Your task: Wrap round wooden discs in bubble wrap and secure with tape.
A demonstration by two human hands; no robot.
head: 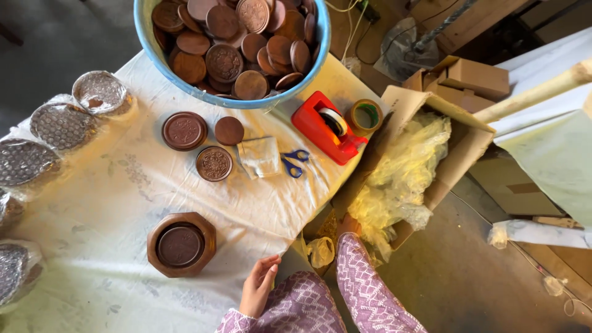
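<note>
1. The worktop point(123, 203) wears a pale cloth, likely to keep the wooden pieces clean.
2. The cardboard box point(456, 154), just right of the worktop, gapes open, lined with yellow plastic point(401, 179).
3. The blue basin point(237, 102) at the worktop's far edge heaps brown round discs together.
4. The octagonal wooden holder point(180, 244) sits near the worktop's front, a dark disc nested inside.
5. The left hand point(259, 287) rests at the worktop's edge, fingers loose, empty.
6. The right hand point(349, 226) reaches into the yellow plastic; its fingers are hidden.
</note>
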